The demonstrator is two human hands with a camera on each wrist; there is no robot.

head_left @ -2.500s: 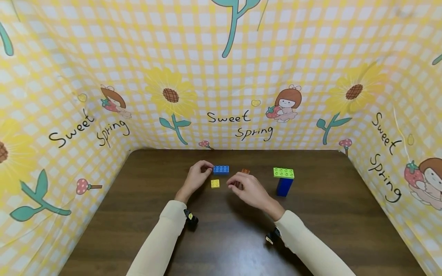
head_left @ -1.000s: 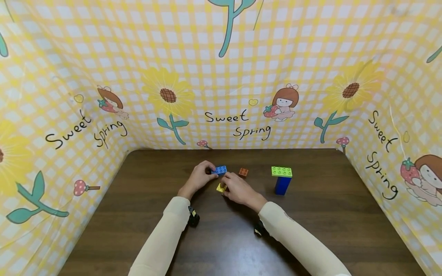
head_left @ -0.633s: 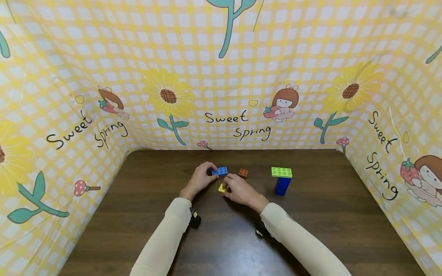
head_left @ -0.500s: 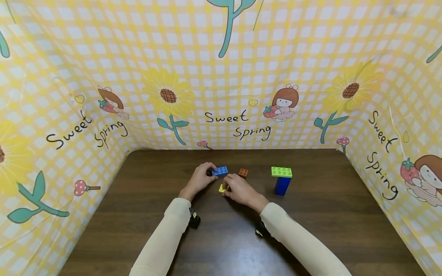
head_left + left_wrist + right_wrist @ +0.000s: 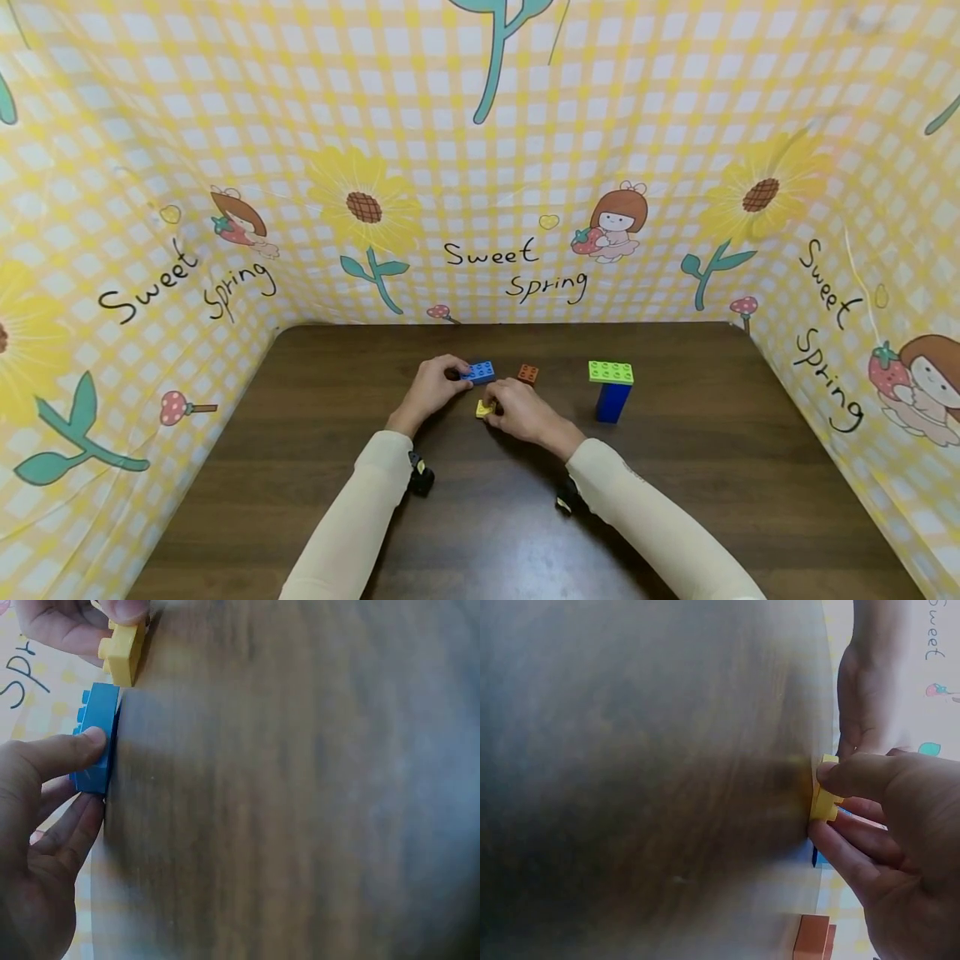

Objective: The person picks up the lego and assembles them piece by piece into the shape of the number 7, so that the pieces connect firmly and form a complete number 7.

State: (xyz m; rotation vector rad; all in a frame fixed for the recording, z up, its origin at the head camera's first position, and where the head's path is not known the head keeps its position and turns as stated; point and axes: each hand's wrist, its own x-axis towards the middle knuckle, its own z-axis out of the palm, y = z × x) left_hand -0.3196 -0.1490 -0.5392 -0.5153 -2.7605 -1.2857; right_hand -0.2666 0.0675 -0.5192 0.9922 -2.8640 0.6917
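Note:
A blue brick with studs on top [image 5: 482,372] lies on the table, and my left hand [image 5: 430,389] grips its left end. In the left wrist view the thumb presses the near side of this blue brick [image 5: 103,707], with fingers at its end. My right hand [image 5: 525,412] pinches a small yellow brick [image 5: 482,409] just in front of the blue one. The right wrist view shows the thumb and a finger on the yellow brick [image 5: 824,805], close over the tabletop. My right fingers partly cover the yellow brick in the head view.
A small brown-orange brick [image 5: 528,373] lies right of the blue brick. Farther right, a lime green brick [image 5: 611,372] tops an upright dark blue column [image 5: 613,403]. The brown table [image 5: 480,533] ends at a yellow checked cloth [image 5: 480,167] behind and at both sides.
My left hand has taken hold of the blue brick. My right hand has moved left, uncovering the brown-orange brick, and pinched the yellow brick, which has shifted slightly right. Little differs over the last half second.

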